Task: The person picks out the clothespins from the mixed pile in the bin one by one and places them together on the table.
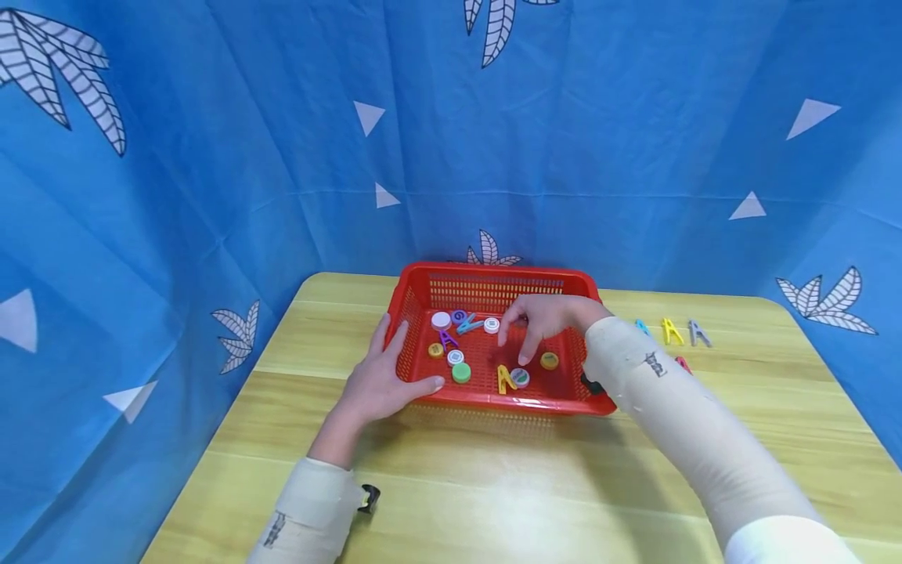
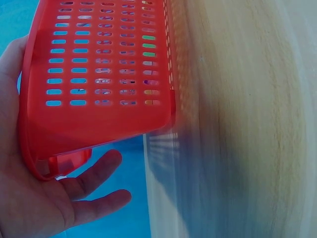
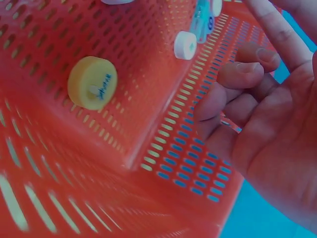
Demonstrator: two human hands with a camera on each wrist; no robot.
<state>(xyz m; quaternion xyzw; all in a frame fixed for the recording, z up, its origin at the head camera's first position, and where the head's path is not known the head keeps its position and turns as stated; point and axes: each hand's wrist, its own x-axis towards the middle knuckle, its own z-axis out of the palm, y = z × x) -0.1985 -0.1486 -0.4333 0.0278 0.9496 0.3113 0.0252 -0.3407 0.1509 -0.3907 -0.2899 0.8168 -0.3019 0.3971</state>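
Observation:
A red plastic basket (image 1: pixel 493 270) holds several bottle caps and small clothespins. At its front left corner my left hand (image 1: pixel 377 385) rests against the rim, fingers spread along the side and thumb by the front edge. The left wrist view shows two extended fingers (image 2: pixel 101 201) past the rim. Over the basket's right half hovers my right hand (image 1: pixel 543 317), thumb and index finger apart with nothing between them. Below its fingertips lie a white cap with green print (image 1: pixel 520 377) and a yellow clothespin (image 1: pixel 503 381). A yellow cap (image 3: pixel 93 83) lies nearby.
Left in the basket are a green cap (image 1: pixel 461 373), a purple clothespin (image 1: pixel 447 339) and a blue clothespin (image 1: pixel 470 323). On the wooden table (image 1: pixel 761 423) beyond my right forearm lie a yellow clothespin (image 1: pixel 672 331), a grey one and others. A blue curtain (image 1: pixel 535 157) hangs behind.

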